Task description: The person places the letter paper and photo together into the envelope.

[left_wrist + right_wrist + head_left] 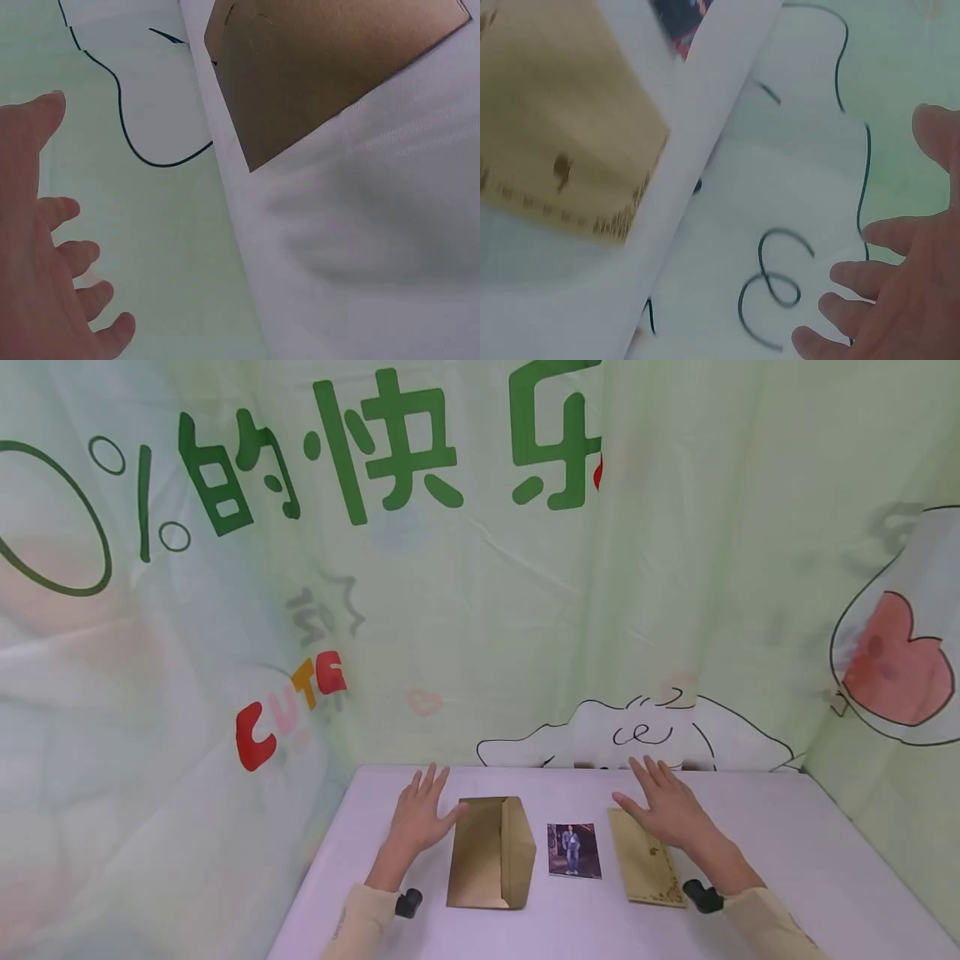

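Note:
My left hand (422, 816) is held with fingers spread near the upper left corner of a brown envelope (476, 852). The envelope lies with its flap folded out to the right. In the left wrist view a shadow falls on the table beside the envelope (330, 67), and the hand (45, 240) holds nothing. My right hand (669, 806), also spread and holding nothing, overlaps the top of a tan card (647, 868) with dark ornament at its lower corner. Between envelope and card lies a small photo (573, 850) of a standing person.
The items lie on a pale cloth-covered table (570, 935). A printed curtain (480, 610) with green characters and drawings hangs behind the table and along both sides. Dark straps (408, 903) sit at both wrists, over beige sleeves.

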Motion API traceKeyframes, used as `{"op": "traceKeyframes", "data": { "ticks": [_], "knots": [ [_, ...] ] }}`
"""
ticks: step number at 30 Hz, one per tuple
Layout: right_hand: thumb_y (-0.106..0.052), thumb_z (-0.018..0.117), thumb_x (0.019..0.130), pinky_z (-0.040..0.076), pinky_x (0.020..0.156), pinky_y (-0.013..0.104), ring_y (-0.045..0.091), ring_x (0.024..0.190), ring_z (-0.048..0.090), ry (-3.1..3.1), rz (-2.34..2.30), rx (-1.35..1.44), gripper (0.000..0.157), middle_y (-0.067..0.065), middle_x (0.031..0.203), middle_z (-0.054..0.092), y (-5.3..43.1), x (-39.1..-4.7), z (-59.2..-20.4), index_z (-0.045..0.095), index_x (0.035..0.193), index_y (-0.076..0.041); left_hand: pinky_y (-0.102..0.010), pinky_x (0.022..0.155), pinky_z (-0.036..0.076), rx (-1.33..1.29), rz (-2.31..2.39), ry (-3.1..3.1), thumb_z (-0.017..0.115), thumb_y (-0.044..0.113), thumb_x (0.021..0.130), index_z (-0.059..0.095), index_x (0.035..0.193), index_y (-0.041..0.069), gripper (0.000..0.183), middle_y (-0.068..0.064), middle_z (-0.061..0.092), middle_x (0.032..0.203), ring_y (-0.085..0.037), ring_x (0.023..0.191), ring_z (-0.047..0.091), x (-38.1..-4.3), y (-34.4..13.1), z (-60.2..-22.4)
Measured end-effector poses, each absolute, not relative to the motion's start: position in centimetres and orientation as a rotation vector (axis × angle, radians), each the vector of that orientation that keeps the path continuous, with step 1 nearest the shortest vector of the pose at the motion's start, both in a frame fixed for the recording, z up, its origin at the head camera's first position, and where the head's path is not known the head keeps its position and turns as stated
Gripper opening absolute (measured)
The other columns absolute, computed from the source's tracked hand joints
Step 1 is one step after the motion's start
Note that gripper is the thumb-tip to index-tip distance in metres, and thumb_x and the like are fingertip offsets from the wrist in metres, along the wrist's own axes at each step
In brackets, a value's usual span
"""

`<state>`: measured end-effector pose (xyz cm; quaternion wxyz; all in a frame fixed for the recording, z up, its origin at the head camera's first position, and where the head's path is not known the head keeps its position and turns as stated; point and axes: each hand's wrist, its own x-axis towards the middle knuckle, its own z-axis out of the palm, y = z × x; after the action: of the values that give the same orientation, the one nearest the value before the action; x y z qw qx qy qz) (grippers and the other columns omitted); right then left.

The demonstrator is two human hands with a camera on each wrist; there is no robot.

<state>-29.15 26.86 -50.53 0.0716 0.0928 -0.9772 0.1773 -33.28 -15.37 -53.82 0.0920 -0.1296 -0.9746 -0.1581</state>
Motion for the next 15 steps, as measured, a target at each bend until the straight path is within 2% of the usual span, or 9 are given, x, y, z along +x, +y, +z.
{"op": "traceKeyframes", "data": {
  "ticks": [5,15],
  "knots": [
    [-0.058,0.051,0.099,0.022,0.112,0.072,0.056,0.146,0.020,-2.926,0.554,0.347,0.085,0.034,0.160,0.023,23.5,-29.4,-51.6,0.031,0.154,0.003,-0.060,0.117,0.028,-0.420,-0.491,-2.877,0.054,0.060,0.096,0.036,0.156,0.016,0.078,-0.017,0.030,0.164,-0.043,0.151,0.025,-33.0,-14.4,-54.7],
    [-0.052,0.054,0.099,0.027,0.114,0.067,0.051,0.147,0.027,-2.929,0.564,0.462,0.078,0.029,0.158,0.033,18.5,-29.6,-53.9,0.036,0.152,0.001,-0.059,0.116,0.031,-0.486,-0.428,-2.927,0.053,0.060,0.097,0.036,0.156,0.016,0.076,-0.017,0.033,0.162,-0.044,0.149,0.029,-33.1,-12.3,-56.8]
  ]
}}
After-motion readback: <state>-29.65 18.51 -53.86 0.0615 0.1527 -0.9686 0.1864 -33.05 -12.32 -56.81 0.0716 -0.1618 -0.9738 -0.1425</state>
